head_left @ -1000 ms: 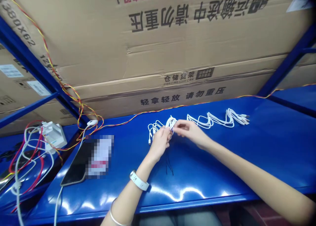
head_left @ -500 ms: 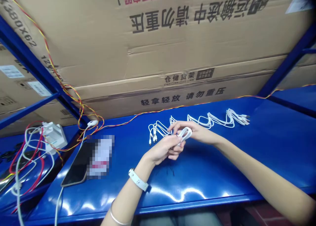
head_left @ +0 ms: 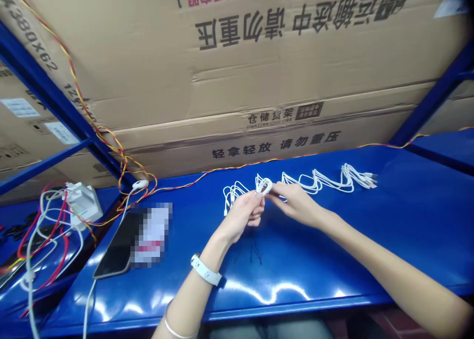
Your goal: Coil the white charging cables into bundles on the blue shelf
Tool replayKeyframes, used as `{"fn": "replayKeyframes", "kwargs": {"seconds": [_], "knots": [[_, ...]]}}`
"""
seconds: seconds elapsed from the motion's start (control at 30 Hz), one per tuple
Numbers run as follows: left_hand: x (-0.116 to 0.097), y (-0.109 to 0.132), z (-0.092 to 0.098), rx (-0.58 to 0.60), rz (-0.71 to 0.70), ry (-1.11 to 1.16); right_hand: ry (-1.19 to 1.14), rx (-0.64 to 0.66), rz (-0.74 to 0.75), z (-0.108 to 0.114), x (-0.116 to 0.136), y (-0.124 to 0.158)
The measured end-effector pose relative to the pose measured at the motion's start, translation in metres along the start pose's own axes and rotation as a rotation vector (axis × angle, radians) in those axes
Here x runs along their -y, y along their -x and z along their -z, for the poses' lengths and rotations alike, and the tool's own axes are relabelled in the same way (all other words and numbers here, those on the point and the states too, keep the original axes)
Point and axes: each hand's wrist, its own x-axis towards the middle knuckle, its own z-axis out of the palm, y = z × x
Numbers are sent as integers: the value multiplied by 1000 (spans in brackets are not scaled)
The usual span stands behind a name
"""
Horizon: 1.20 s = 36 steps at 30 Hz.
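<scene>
A phone lies on the shelf, at left of the cables. The cardboard boxes stand behind them, on far side.

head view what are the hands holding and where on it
Left hand and right hand pinch a looped white charging cable at the loop's lower edge.

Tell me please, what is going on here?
A person is working with both bare hands at a blue steel shelf. The left hand and right hand pinch a small loop of white cable. More white charging cables lie stretched out on the blue steel shelf to the right. A smartphone lies to the left, and cardboard boxes stand behind.
</scene>
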Motion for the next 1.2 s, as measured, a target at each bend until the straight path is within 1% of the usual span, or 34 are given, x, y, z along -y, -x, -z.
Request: {"fn": "replayKeyframes", "kwargs": {"seconds": [0.13,0.2,0.27,0.33,0.4,0.47,0.53,0.6,0.7,0.8,0.87,0.97,1.03,1.2], "knots": [[-1,1,-2,15,-16,-32,210,43,108,-1,-2,2],[-1,1,-3,10,-20,-88,301,70,150,0,-3,2],[-1,2,-3,-37,-42,-220,360,77,162,1,-4,2],[-1,2,-2,-113,-83,-423,385,65,169,1,-4,2],[-2,3,-1,-180,-139,-637,387,44,171,0,-4,3],[-3,3,0,-228,-215,-805,370,20,171,-3,-4,3],[-3,2,0,-273,-297,-904,347,-8,168,-8,-3,3],[-3,2,0,-316,-346,-935,327,-44,162,-12,-2,4],[-1,1,-1,-365,-340,-928,332,-104,160,-18,0,6],[2,0,-1,-386,-336,-941,373,-139,191,-20,1,7],[2,0,-1,-377,-331,-958,378,-158,184,-20,0,8],[2,-1,0,-334,-307,-1012,322,-181,114,-19,-1,8],[3,-1,2,-315,-295,-1082,255,-168,68,-20,-1,8],[9,-3,6,-342,-243,-1290,140,-108,-16,-27,3,10]]}}
